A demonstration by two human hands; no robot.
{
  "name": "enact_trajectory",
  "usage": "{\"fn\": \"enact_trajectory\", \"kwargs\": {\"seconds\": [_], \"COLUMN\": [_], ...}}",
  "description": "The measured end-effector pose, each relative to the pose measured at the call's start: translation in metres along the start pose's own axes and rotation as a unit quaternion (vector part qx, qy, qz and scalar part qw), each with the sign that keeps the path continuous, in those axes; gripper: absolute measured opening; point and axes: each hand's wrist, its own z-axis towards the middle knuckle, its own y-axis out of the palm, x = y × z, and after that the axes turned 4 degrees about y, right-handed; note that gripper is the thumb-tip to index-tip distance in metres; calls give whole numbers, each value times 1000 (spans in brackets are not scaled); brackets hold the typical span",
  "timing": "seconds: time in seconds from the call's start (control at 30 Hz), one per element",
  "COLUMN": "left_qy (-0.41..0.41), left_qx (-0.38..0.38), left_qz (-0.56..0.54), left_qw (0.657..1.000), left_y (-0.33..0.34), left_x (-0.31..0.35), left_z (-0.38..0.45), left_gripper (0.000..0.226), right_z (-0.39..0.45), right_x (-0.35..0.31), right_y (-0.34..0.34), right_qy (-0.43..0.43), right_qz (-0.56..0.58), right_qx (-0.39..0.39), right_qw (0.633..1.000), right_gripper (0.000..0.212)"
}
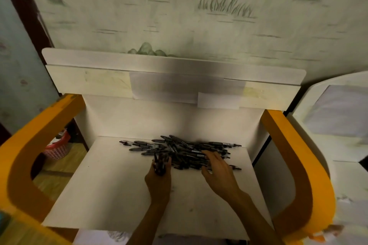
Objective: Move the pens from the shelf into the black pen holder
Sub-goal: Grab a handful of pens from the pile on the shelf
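Pens point(185, 150) lie heaped mid-frame on the white shelf point(111, 195); my left hand point(159, 173) grips a small bundle, my right hand point(217, 169) spreads open over the pile. Most remain, I judge; no holder in view.

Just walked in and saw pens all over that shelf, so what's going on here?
A person is gathering pens off a white shelf. Their left hand grips a small bunch of pens upright at the near left edge of the pile of pens. The right hand reaches onto the pile with its fingers spread, over the near right part. Most of the pens still lie on the shelf. No black pen holder is in view.
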Motion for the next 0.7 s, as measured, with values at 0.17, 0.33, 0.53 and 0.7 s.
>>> {"fn": "enact_trajectory", "kwargs": {"seconds": [0.17,0.33,0.53,0.7], "left_qy": [-16,74,-44,-20], "left_qx": [-47,-31,-95,-104], "left_qz": [8,8,-6,42], "left_qw": [999,997,994,994], "left_y": [4,3,-8,-16], "left_x": [-2,12,3,0], "left_z": [2,1,-5,-2], "left_gripper": [16,18,13,9], "right_z": [-2,-4,-9,-15], "right_x": [-3,-7,-10,-13], "right_y": [0,-5,-10,-14], "right_qy": [-3,-1,0,-4], "right_qz": [-3,6,12,15], "right_qx": [7,18,20,26], "right_qw": [1000,1000,1000,1000], "right_gripper": [53,53,53,52]}}
